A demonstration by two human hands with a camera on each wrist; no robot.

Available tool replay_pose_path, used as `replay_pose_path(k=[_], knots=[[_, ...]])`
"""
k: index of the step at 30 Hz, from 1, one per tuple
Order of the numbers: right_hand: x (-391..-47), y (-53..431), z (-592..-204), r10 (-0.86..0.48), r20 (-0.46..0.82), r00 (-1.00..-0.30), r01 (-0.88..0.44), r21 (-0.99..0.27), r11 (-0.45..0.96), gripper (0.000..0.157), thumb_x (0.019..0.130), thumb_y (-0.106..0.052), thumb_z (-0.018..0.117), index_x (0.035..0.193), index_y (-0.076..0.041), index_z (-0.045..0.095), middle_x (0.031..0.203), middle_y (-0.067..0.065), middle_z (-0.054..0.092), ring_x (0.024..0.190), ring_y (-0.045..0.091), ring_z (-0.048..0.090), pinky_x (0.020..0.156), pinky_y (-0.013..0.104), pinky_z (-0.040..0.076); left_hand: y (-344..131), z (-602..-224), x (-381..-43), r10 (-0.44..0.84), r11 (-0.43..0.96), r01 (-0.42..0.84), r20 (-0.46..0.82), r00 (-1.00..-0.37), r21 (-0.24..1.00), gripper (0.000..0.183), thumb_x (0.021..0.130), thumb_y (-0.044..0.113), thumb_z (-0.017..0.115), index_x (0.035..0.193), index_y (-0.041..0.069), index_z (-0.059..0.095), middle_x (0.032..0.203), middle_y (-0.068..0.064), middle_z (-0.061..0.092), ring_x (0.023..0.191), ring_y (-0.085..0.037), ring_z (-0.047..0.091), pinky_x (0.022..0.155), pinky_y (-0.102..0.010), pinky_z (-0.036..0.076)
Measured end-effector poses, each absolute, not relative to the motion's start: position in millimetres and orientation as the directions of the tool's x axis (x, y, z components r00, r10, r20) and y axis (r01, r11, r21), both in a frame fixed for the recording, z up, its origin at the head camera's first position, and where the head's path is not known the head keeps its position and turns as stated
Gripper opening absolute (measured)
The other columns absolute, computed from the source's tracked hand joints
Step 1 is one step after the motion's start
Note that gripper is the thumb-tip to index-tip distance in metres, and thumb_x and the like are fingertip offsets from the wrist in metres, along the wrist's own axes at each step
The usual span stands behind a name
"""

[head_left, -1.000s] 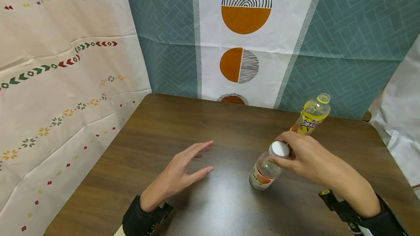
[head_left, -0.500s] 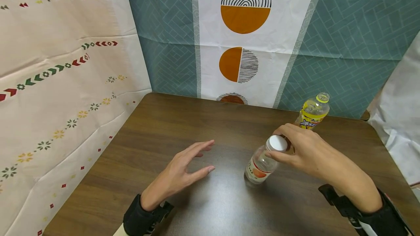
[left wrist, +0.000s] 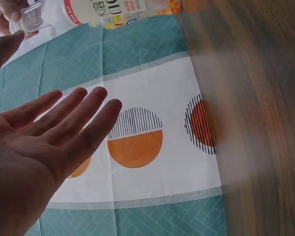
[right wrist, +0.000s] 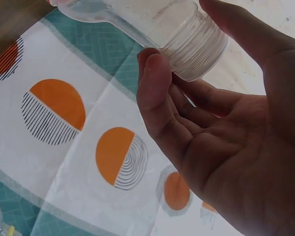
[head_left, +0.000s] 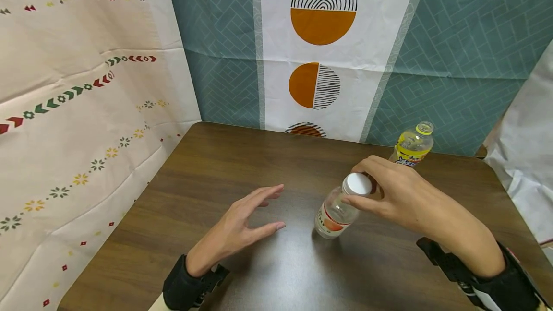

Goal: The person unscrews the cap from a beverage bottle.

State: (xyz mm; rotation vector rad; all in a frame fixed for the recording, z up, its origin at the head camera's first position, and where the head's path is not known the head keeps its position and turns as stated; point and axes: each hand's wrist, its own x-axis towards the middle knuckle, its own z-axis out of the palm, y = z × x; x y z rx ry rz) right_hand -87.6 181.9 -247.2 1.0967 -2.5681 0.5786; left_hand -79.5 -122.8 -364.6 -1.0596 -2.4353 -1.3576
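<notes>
In the head view a clear plastic bottle (head_left: 336, 211) with a white cap (head_left: 359, 184) and a peach-coloured picture on its label stands right of the middle. My right hand (head_left: 399, 193) grips it at the cap and neck, thumb on the near side and fingers on the far side. The ribbed cap (right wrist: 201, 54) shows between thumb and fingers in the right wrist view. Whether the bottle's base touches the table I cannot tell. To its left, my left hand (head_left: 235, 227) hovers with fingers extended, holding nothing; its palm (left wrist: 24, 162) shows in the left wrist view.
A second clear bottle (head_left: 412, 147) with a yellow label stands at the back right, partly behind my right hand. The brown wooden table (head_left: 242, 157) ends at a teal and white patterned cloth (head_left: 229, 61). A cream cloth (head_left: 108, 109) hangs along the left.
My right hand has moved the white-capped bottle left and a little toward the back of the table. More of the gap to the yellow-labelled bottle has opened. My left hand has hardly moved.
</notes>
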Motion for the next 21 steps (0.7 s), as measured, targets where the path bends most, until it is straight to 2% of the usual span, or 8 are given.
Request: replay_pose_path(k=[5, 11, 21], knots=[[-80, 179, -243, -0.629, 0.414, -0.659, -0.747, -0.255, 0.614, 0.031, 0.074, -0.026, 0.079, 0.093, -0.013, 0.059, 0.084, -0.008, 0.056, 0.07, 0.003, 0.051, 0.054, 0.027, 0.05, -121, -367, -75, 0.512, 0.334, 0.656, 0.454, -0.729, 0.677, 0.071, 0.083, 0.03, 0.072, 0.144, 0.02, 0.037, 0.137, 0.006, 0.047, 0.12, -0.017, 0.047, 0.093, -0.04, 0.047], [-73, 171, -237, -0.636, 0.422, -0.646, -0.757, -0.25, 0.604, 0.031, 0.075, -0.028, 0.078, 0.094, -0.013, 0.059, 0.085, -0.008, 0.056, 0.071, 0.002, 0.05, 0.055, 0.027, 0.051, -118, -369, -72, 0.541, 0.339, 0.634, 0.407, -0.736, 0.695, 0.075, 0.081, 0.038, 0.072, 0.145, 0.024, 0.035, 0.139, 0.009, 0.045, 0.121, -0.013, 0.045, 0.094, -0.038, 0.046], [-67, 158, -235, -0.657, 0.446, -0.608, -0.79, -0.255, 0.558, 0.03, 0.076, -0.028, 0.077, 0.095, -0.015, 0.058, 0.082, -0.011, 0.053, 0.065, 0.0, 0.048, 0.052, 0.022, 0.047, -114, -372, -73, 0.558, 0.365, 0.62, 0.369, -0.743, 0.695, 0.079, 0.079, 0.046, 0.071, 0.145, 0.027, 0.032, 0.141, 0.012, 0.042, 0.124, -0.01, 0.042, 0.097, -0.039, 0.044]])
